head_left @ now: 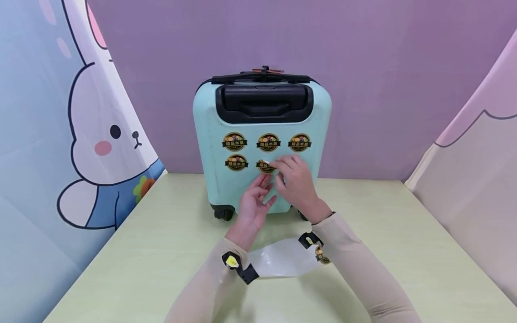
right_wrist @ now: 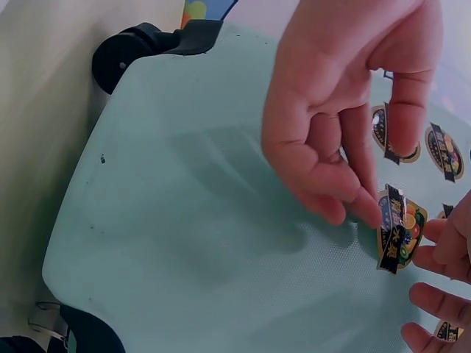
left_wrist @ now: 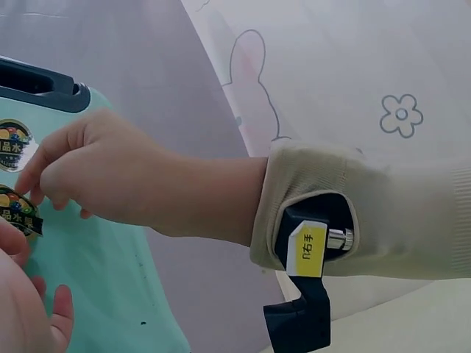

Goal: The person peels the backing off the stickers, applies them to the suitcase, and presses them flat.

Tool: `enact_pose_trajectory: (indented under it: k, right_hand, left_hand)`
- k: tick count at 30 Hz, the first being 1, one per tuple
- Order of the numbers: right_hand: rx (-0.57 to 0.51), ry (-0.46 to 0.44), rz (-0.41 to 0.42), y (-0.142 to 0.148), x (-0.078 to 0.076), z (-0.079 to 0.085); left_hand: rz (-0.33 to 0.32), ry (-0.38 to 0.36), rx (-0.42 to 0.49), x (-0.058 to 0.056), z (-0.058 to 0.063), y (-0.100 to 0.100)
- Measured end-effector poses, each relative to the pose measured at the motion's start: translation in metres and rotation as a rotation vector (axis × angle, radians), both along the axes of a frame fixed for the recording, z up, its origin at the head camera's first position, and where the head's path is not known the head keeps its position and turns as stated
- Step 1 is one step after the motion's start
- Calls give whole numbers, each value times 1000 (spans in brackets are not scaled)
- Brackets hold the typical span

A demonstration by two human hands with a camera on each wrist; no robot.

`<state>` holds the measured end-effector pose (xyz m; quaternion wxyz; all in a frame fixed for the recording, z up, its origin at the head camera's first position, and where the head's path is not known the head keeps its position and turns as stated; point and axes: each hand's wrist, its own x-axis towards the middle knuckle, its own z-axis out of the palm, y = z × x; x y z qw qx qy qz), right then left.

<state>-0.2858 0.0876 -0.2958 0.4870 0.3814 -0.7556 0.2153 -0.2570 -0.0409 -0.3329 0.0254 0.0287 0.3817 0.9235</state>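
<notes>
A mint-green suitcase stands upright on the table with several oval fruit-picture stickers on its front, three in the upper row. My right hand pinches the upper right edge of the middle sticker in the lower row. Below it, my left hand has its fingertips at the sticker's lower edge, the fingers loosely bent and the thumb apart. From the right wrist view, the sticker lies between the two hands' fingertips. Whether its whole back touches the suitcase, I cannot tell.
Between the forearms, a glossy white backing sheet lies on the pale table; a sticker shows at its right end. The suitcase's black handle recess is above the stickers. A purple backdrop stands behind.
</notes>
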Motion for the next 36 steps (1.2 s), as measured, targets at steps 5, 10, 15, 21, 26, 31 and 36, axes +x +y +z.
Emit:
enact_pose_trajectory:
  k: [5,10,15,21,26,31,36]
  right_hand:
    - [15,15,-21,0,-1,-3]
    - [24,39,-32,-1,-2,-5]
    - [28,56,-52,-1,-2,-4]
    - [49,44,-96,-2,-1,-3]
    - [55,56,-117,-3,0,-4]
    - [64,84,-154,-3,0,-5]
    - [85,74,-183,-2,-1,-6]
  left_hand:
    - [-47,10,-25,2,4,-6]
    - [-98,13,-56,5,7,-13]
    - [-126,20,-75,6,9,-17]
    - [-134,22,-73,7,11,-19]
    - [-137,19,-74,7,10,-20]
    - [-139,20,-85,7,11,-20]
    - [-144,28,-103,7,12,-21]
